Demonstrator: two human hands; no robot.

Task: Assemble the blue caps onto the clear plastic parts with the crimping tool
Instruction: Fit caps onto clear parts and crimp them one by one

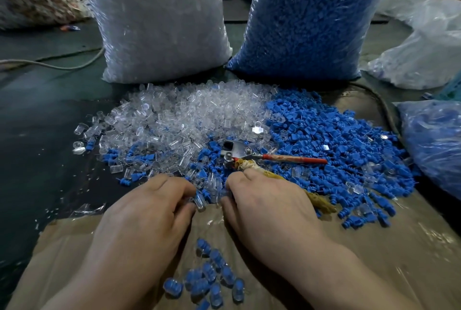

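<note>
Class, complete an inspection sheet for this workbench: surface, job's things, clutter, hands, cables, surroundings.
Surface: brown cardboard over a dark table.
Job's things: clear plastic parts heaped beside blue caps; crimping tool lying between; assembled pieces nearest.
Clutter: torn clear film, left.
Hands: left hand pinches a clear part; right hand curled over the tool's wrapped handle, hold unclear.
Cables: pale cord far left.
Surroundings: clear-parts sack, blue-caps sack behind.

The right hand [269, 207] covers the crimping tool's [239, 152] wrapped handle.

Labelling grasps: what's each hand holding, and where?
Left hand pinches a clear plastic part between thumb and fingers. Right hand grips the crimping tool by its cloth-wrapped handle.
</note>
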